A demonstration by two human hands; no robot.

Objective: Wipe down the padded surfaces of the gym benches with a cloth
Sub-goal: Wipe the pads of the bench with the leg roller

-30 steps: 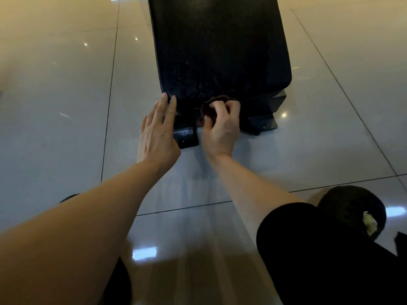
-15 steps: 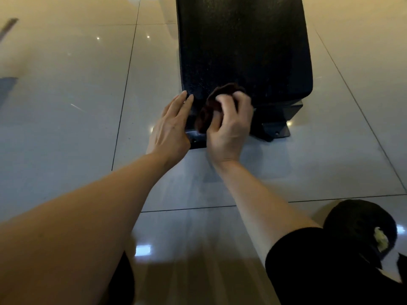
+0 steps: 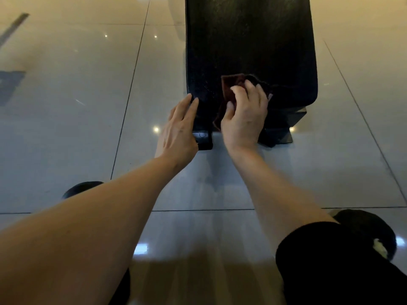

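The right hand grips a dark reddish cloth, fingers curled over it, pressing it onto the near end of the black bench pad. The left hand lies with fingers straight against the pad's near left edge, holding nothing. Risk noted: the cloth is bunched and partly hangs over the pad's front edge, so a stroke could cover little surface or slip off. The tiled floor is glossy.

One bench, one cloth, two hands
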